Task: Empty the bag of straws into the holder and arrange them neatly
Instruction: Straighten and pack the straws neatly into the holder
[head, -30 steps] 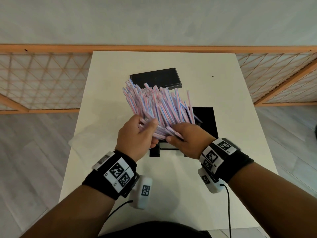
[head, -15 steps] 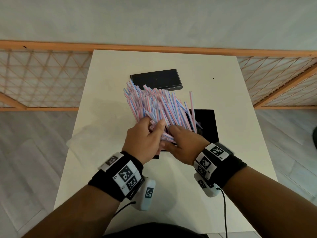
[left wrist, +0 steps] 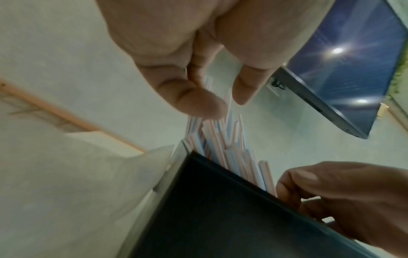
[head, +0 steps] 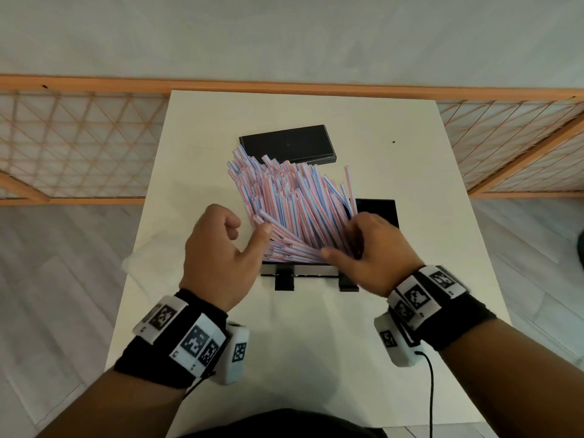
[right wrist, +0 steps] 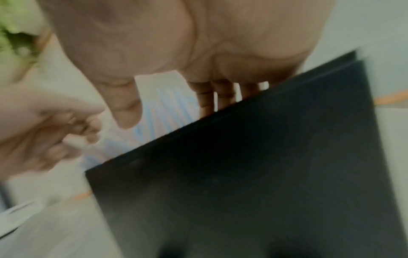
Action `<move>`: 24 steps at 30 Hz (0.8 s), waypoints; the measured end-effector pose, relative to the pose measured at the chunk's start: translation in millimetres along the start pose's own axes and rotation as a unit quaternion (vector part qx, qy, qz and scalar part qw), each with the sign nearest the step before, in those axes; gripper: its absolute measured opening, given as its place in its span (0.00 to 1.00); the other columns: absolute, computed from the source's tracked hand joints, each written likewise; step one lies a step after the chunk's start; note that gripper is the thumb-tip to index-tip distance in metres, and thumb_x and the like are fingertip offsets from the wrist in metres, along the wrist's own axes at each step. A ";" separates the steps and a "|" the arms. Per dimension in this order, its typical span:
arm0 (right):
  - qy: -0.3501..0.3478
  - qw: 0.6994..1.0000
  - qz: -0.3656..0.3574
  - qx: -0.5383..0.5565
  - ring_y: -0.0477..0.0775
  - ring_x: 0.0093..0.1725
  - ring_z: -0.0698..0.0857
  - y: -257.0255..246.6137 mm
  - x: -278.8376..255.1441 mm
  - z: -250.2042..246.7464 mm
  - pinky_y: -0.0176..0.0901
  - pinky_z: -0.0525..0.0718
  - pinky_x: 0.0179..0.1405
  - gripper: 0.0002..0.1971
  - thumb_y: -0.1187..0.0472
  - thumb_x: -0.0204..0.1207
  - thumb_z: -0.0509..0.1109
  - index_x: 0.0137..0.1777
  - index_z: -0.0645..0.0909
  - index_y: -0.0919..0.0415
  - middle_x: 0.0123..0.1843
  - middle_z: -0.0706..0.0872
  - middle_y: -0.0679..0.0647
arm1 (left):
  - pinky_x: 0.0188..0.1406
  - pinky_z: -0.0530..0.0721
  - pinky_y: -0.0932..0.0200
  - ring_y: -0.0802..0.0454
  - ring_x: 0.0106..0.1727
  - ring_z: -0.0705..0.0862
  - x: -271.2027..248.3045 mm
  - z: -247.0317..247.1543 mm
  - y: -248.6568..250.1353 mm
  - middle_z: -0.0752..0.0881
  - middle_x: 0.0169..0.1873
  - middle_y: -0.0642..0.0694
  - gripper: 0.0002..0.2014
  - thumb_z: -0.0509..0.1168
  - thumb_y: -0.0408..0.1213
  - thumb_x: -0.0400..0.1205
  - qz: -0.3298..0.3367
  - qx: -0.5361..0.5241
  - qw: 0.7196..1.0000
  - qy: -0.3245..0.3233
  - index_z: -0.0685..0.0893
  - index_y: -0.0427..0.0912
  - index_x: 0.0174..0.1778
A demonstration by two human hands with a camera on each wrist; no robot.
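Observation:
A thick bundle of pink-and-blue striped straws (head: 290, 210) stands fanned and leaning left in the black holder (head: 377, 210) at mid-table. My right hand (head: 339, 240) curls round the bundle's right side, thumb across its near base. My left hand (head: 249, 230) is at the left side with loosely curled fingers, and only its thumb touches the straws. The left wrist view shows the left hand (left wrist: 225, 103) above the straws (left wrist: 227, 144) and the holder wall (left wrist: 220, 209). The blurred right wrist view shows the right hand (right wrist: 170, 108) reaching over the holder (right wrist: 243, 165) into the straws (right wrist: 163, 111).
A black lid (head: 287, 143) lies flat behind the holder. A crumpled clear bag (head: 148, 257) rests at the white table's (head: 316, 343) left edge. A wooden lattice railing (head: 79, 147) runs behind and beside the table.
My left hand has let go of the bundle's base and drawn left, leaving its thumb on the straws. My right hand has shifted right along the bundle, and the holder's front feet now show.

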State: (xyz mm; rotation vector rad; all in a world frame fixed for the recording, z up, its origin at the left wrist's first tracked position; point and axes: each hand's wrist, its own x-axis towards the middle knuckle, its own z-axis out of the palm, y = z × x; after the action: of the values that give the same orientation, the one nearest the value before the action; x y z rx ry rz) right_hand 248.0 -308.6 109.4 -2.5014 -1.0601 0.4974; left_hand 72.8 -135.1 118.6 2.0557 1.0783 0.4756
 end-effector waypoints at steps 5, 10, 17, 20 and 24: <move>-0.041 0.989 0.138 -0.033 0.60 0.52 0.82 -0.2 21.6 -8.2 0.45 0.76 0.43 0.31 0.40 0.71 0.75 0.61 0.71 0.63 0.54 0.82 0.57 | 0.39 0.89 0.42 0.43 0.36 0.88 -8.4 14.3 0.8 0.85 0.35 0.46 0.21 0.76 0.57 0.75 -0.061 -0.015 0.992 -0.108 0.78 0.44 0.43; -0.058 0.992 0.113 -0.018 0.61 0.53 0.83 -7.3 34.3 3.6 0.47 0.81 0.49 0.17 0.54 0.74 0.72 0.59 0.75 0.58 0.52 0.84 0.56 | 0.33 0.73 0.71 0.48 0.40 0.84 -9.6 17.0 5.1 0.84 0.36 0.54 0.18 0.77 0.51 0.77 -0.002 0.030 0.996 -0.081 0.80 0.42 0.45; -0.092 0.989 0.110 -0.043 0.60 0.47 0.85 -8.3 41.7 8.8 0.43 0.81 0.42 0.13 0.62 0.72 0.71 0.57 0.78 0.55 0.49 0.85 0.55 | 0.32 0.72 0.73 0.53 0.39 0.83 -6.5 17.9 4.9 0.87 0.39 0.53 0.16 0.74 0.53 0.79 0.029 0.045 0.994 -0.100 0.80 0.45 0.46; -0.065 0.994 0.075 -0.047 0.63 0.49 0.85 -14.9 43.9 3.8 0.45 0.81 0.44 0.13 0.65 0.75 0.65 0.58 0.80 0.55 0.49 0.87 0.57 | 0.37 0.78 0.60 0.50 0.42 0.86 -7.3 19.0 4.6 0.89 0.41 0.51 0.17 0.74 0.54 0.79 0.031 0.043 0.994 -0.096 0.81 0.43 0.47; 0.000 0.998 -0.015 -0.054 0.66 0.51 0.83 -24.5 49.1 -5.9 0.45 0.72 0.43 0.10 0.63 0.77 0.64 0.57 0.79 0.56 0.50 0.86 0.60 | 0.44 0.77 0.64 0.51 0.48 0.89 -7.8 18.5 5.4 0.91 0.46 0.54 0.16 0.76 0.51 0.78 0.035 0.020 0.994 -0.097 0.84 0.46 0.53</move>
State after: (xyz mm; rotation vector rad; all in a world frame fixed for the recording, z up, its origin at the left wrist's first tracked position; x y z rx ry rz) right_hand 268.0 -257.8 117.6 -2.5743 -1.1505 0.4424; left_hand 82.6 -151.7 110.9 2.1324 0.9087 0.2832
